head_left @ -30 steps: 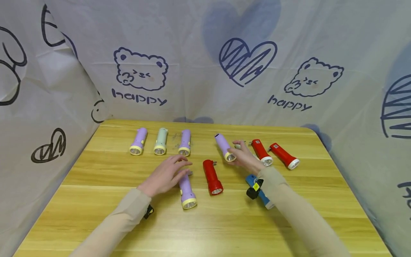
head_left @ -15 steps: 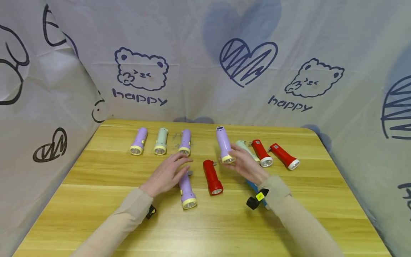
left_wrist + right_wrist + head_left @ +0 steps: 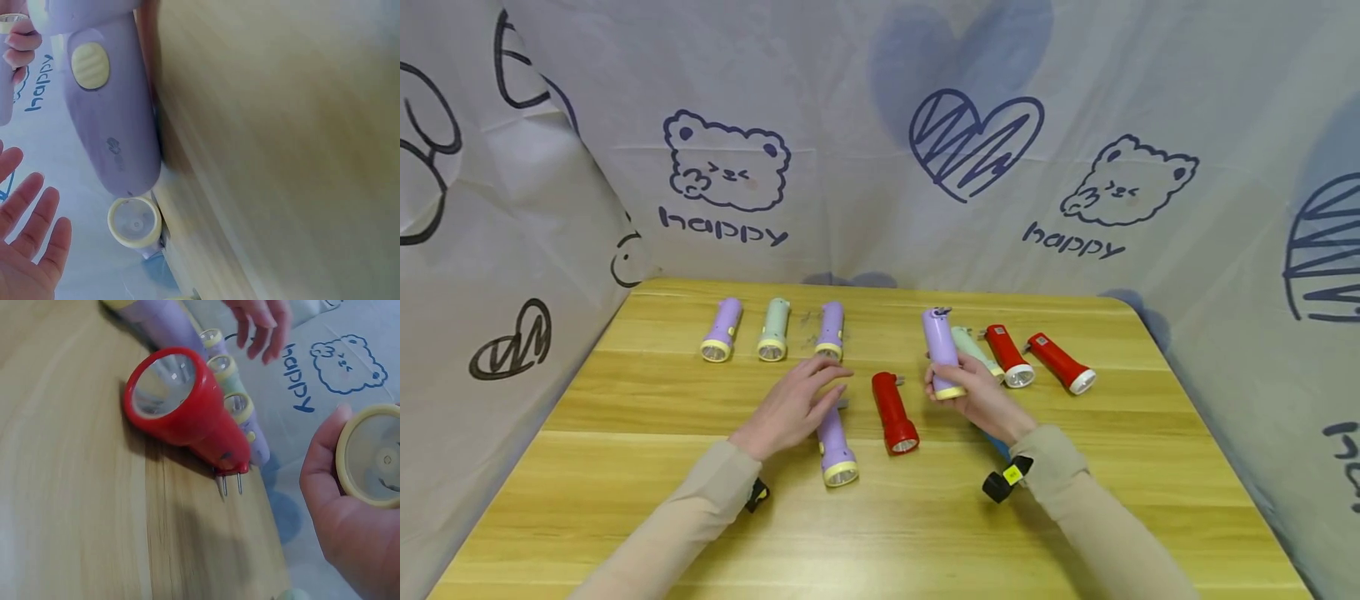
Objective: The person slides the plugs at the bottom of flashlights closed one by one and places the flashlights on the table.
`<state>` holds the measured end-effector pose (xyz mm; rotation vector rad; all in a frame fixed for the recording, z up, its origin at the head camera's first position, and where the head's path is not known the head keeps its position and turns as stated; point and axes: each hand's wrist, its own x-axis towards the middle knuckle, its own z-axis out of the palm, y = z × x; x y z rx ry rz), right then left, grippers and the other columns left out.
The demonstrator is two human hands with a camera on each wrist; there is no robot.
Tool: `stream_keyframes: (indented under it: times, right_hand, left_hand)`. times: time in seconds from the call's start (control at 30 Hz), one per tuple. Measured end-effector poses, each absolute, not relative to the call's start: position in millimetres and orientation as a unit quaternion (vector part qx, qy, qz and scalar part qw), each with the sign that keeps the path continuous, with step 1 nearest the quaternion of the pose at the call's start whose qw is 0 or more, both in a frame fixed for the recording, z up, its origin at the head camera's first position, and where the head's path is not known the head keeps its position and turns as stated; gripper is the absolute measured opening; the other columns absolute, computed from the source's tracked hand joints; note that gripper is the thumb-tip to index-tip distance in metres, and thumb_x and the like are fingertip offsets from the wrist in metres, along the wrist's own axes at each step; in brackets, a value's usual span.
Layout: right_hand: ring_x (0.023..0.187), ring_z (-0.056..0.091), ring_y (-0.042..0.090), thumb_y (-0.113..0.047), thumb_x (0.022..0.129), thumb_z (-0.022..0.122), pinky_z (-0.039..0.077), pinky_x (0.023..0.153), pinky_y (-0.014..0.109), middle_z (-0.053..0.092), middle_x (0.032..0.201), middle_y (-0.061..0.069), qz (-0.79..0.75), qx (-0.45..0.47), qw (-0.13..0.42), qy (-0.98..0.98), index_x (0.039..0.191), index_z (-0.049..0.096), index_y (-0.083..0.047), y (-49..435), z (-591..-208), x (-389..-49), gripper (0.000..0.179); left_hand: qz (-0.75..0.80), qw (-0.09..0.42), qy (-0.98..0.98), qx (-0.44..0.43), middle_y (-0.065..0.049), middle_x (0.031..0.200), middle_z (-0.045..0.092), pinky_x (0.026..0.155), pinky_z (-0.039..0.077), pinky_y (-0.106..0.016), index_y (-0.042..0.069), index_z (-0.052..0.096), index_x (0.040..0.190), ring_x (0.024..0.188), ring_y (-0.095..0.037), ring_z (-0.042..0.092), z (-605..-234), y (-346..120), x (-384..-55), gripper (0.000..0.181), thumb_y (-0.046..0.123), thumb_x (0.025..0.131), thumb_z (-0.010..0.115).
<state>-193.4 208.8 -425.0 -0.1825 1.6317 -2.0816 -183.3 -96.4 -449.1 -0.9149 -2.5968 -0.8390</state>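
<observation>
My right hand (image 3: 981, 396) grips a purple flashlight (image 3: 942, 342) by its yellow-rimmed head and lower body. It is held up above the table, plug prongs at its top end. In the right wrist view the lens (image 3: 378, 456) of that flashlight faces the camera. My left hand (image 3: 790, 407) hovers with relaxed, spread fingers over another purple flashlight (image 3: 837, 446), overlapping its tail in the head view. The left wrist view shows that flashlight's body and yellow switch (image 3: 90, 65) beside the open palm. Between the hands lies a red flashlight (image 3: 895, 414), its two prongs sticking out sideways.
At the back left, a purple flashlight (image 3: 722, 329), a pale green one (image 3: 773, 329) and another purple one (image 3: 831, 329) form a row. Right of my right hand lie a pale green flashlight (image 3: 966, 340) and two red ones (image 3: 1009, 356). A blue flashlight (image 3: 998, 444) is mostly hidden under the right wrist.
My right hand has lifted the purple flashlight and turned it, bringing its prongs into view, then shifted slightly right and towards me. The left hand stays almost still.
</observation>
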Motion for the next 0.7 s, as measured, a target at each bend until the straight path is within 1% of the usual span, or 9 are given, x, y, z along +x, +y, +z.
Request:
stream_keyframes:
  times: [0.17, 0.27, 0.4, 0.5, 0.6, 0.63, 0.7]
  right_hand:
    - [0.083, 0.062, 0.009, -0.033, 0.109, 0.043, 0.057, 0.082, 0.025, 0.062, 0.096, 0.001, -0.751, -0.059, 0.219, 0.619, 0.137, 0.036, -0.002, 205, -425, -193, 0.042]
    - [0.079, 0.063, 0.009, -0.038, 0.109, 0.040, 0.058, 0.078, 0.024, 0.063, 0.092, 0.000, -0.746, -0.059, 0.201, 0.632, 0.134, 0.039, -0.001, 203, -424, -193, 0.045]
    - [0.075, 0.064, 0.011, -0.032, 0.110, 0.041, 0.059, 0.073, 0.026, 0.063, 0.088, 0.004, -0.715, -0.092, 0.148, 0.677, 0.131, 0.043, 0.004, 198, -422, -191, 0.042]
    - [0.074, 0.064, 0.015, -0.024, 0.110, 0.042, 0.059, 0.069, 0.028, 0.063, 0.090, 0.016, -0.669, -0.128, 0.094, 0.726, 0.128, 0.047, 0.008, 194, -422, -190, 0.036]
    - [0.078, 0.064, 0.017, -0.021, 0.108, 0.046, 0.058, 0.069, 0.027, 0.062, 0.096, 0.026, -0.612, -0.149, 0.050, 0.775, 0.127, 0.051, 0.005, 190, -421, -188, 0.032]
    - [0.080, 0.064, 0.018, -0.022, 0.108, 0.048, 0.058, 0.069, 0.027, 0.062, 0.099, 0.027, -0.592, -0.155, 0.038, 0.790, 0.127, 0.052, 0.003, 189, -421, -187, 0.032]
    - [0.082, 0.063, 0.018, -0.025, 0.107, 0.051, 0.057, 0.069, 0.027, 0.063, 0.102, 0.025, -0.551, -0.167, 0.017, 0.817, 0.128, 0.053, -0.001, 188, -422, -185, 0.033]
  left_hand:
    - [-0.307, 0.115, -0.894, -0.306, -0.006, 0.125, 0.064, 0.100, 0.054, -0.043, 0.011, 0.067, 0.127, 0.114, -0.024, 0.063, -445, -90, -185, 0.029, 0.024, 0.104, 0.057]
    - [-0.348, 0.084, -0.891, -0.281, -0.008, 0.129, 0.064, 0.104, 0.053, -0.046, 0.010, 0.065, 0.130, 0.119, -0.026, 0.062, -439, -85, -188, 0.031, 0.025, 0.105, 0.054]
    - [-0.431, 0.035, -0.870, -0.239, -0.012, 0.133, 0.064, 0.106, 0.052, -0.048, 0.006, 0.061, 0.134, 0.121, -0.029, 0.062, -430, -79, -193, 0.035, 0.025, 0.107, 0.051]
    - [-0.481, 0.002, -0.850, -0.216, -0.015, 0.135, 0.063, 0.108, 0.050, -0.049, 0.005, 0.058, 0.138, 0.123, -0.030, 0.061, -423, -76, -195, 0.039, 0.027, 0.108, 0.047]
    - [-0.519, -0.034, -0.832, -0.192, -0.013, 0.140, 0.062, 0.111, 0.048, -0.050, 0.007, 0.056, 0.142, 0.129, -0.031, 0.059, -415, -71, -196, 0.043, 0.032, 0.109, 0.044]
    - [-0.531, -0.046, -0.825, -0.186, -0.013, 0.142, 0.061, 0.112, 0.047, -0.050, 0.008, 0.055, 0.143, 0.131, -0.031, 0.058, -413, -70, -196, 0.044, 0.034, 0.109, 0.043]
    - [-0.557, -0.067, -0.808, -0.181, -0.014, 0.145, 0.059, 0.114, 0.046, -0.050, 0.007, 0.053, 0.144, 0.133, -0.033, 0.056, -408, -66, -197, 0.047, 0.036, 0.110, 0.040]
